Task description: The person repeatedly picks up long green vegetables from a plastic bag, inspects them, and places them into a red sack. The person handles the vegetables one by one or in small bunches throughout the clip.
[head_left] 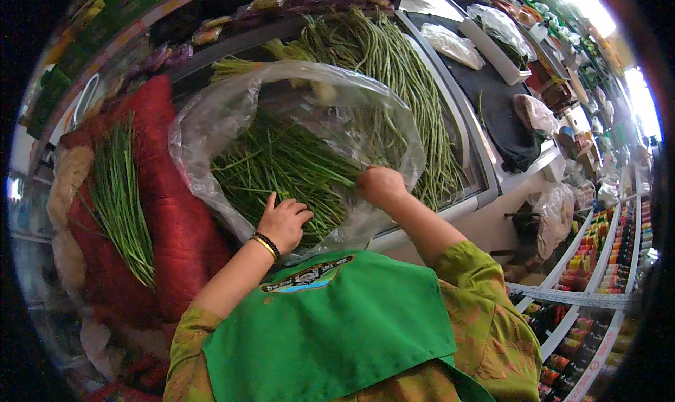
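A large clear plastic bag (190,138) lies wide open in front of me, with a heap of long thin green chives (281,163) inside it. My left hand (284,223) rests on the near side of the heap, fingers spread, a dark beaded bracelet and a gold-coloured one at its wrist. At the right end of the heap my right hand (383,187) is closed around the ends of some chives, its fingertips partly hidden. To the left, a separate bunch of chives (121,198) lies on a full red sack (172,261).
Long yard beans (415,99) spread over the display case behind and right of the bag. Pale-stemmed greens (235,67) lie behind it. A white plastic bag (453,45) sits on the dark counter at the far right. Shelves of bottles (605,254) stand at right.
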Tool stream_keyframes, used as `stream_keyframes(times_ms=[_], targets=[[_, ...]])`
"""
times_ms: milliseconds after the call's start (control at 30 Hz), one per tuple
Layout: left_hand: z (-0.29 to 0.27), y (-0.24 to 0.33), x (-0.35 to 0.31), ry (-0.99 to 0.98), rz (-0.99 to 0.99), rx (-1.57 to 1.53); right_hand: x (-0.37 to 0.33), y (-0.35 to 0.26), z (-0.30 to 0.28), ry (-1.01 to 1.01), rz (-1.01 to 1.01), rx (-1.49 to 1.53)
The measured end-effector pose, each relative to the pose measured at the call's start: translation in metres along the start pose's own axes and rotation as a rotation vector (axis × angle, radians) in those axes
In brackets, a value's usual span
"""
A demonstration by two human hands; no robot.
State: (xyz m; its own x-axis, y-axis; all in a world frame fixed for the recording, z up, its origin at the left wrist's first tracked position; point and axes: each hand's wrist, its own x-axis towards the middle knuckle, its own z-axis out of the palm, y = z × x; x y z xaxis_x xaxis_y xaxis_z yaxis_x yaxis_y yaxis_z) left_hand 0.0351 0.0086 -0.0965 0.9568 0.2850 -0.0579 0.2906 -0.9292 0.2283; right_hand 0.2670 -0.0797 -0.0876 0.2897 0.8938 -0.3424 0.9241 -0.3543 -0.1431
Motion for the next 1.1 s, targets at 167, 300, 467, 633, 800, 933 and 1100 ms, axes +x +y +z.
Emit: stream_keyframes(times_ms=[167,300,467,633,800,933,1100], targets=[[-0.011,0.007,-0.011,0.141,-0.126,-0.203,-0.019,0.01,-0.042,0.103,-0.085,0.953],[-0.043,0.012,-0.006,0.25,-0.255,-0.576,-0.042,0.007,-0.066,-0.137,-0.152,1.606],[-0.08,0.019,0.004,0.147,-0.234,-1.386,-0.067,-0.016,-0.067,-0.126,-0.33,1.769],[-0.123,0.038,0.021,0.244,0.045,-1.868,-0.089,-0.029,-0.076,-0.153,-0.562,1.616],[-0.168,0.067,0.028,0.272,0.146,-1.938,-0.105,-0.034,-0.086,-0.177,-0.568,1.566],[-0.173,0.065,0.028,0.371,0.096,-1.89,-0.094,-0.034,-0.081,-0.053,-0.587,1.561],[-0.16,0.052,0.024,0.604,-0.119,-1.912,-0.08,-0.049,-0.068,0.455,-0.364,1.406]])
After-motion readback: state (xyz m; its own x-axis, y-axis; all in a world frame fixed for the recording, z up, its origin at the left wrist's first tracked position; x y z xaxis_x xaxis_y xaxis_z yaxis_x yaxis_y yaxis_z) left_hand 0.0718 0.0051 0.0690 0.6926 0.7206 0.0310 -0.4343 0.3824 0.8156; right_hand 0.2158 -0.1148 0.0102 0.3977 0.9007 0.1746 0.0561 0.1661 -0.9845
